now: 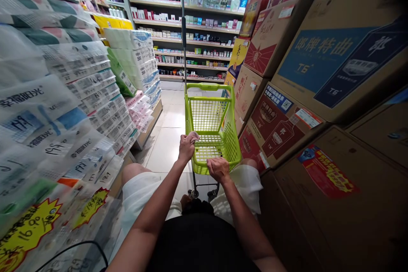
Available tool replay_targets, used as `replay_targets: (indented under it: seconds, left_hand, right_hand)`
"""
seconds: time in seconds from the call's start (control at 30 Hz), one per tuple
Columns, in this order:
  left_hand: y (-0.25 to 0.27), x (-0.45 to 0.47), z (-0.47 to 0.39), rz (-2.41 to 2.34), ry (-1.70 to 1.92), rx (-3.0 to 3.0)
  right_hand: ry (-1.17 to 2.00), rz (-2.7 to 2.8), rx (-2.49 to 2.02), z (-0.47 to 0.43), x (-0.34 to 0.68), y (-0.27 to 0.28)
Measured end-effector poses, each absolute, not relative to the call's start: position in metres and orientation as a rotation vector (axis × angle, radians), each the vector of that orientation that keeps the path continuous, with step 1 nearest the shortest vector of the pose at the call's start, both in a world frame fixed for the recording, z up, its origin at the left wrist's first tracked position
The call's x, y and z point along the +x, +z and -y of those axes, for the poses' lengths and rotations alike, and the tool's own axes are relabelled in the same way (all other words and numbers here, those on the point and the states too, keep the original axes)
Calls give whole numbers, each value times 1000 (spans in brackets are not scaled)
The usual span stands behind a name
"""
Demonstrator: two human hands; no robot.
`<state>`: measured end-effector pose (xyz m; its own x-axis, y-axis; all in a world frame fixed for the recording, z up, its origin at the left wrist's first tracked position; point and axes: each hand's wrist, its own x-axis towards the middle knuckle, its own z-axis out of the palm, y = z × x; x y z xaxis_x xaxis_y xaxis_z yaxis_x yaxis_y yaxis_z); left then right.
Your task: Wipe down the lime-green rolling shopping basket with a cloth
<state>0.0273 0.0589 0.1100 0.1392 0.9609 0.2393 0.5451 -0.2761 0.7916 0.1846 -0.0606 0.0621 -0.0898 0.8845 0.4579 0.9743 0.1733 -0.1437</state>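
Observation:
A lime-green plastic shopping cart (234,136) stands right before me, its basket facing up with nothing visible on the bottom grid. In my left hand (186,149), a small crumpled greyish-pink cloth (193,137) is pinched at the basket's left side, close to the rim. My right hand (218,168) is closed over the near rim of the basket, fingers curled. A thin dark upright pole (183,29) rises at the cart's far left corner. Below the basket, the cart's dark casters show between my knees.
Stacked tissue packs (83,72) with yellow price signs (32,231) line the left. Cardboard cartons (318,51) are piled close on the right. Shelves (191,23) of small boxed goods cross the far end. Pale tiled floor (170,114) runs between.

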Motion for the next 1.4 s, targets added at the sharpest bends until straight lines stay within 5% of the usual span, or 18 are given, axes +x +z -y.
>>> replay_targets:
  seconds: [0.2,0.5,0.8,1.2,1.4]
  left_hand:
    - [92,4,-2,-1293,1011,1980]
    - [127,18,-75,-1497,972,1873]
    - [96,6,-30,-1371,1068,1818]
    - [139,36,-134,-1532,1120,1756]
    - [109,25,-72,-1473,1100,1876]
  right_hand:
    - [-267,2004,-1716,66,183,60]
    - [-317,2033,-1714,60,175,63]
    - [-342,1990,-1689,60,174,58]
    - [-449,2008,-1639,58,174,55]
    - [-387,1977,-1672,63,173,57]
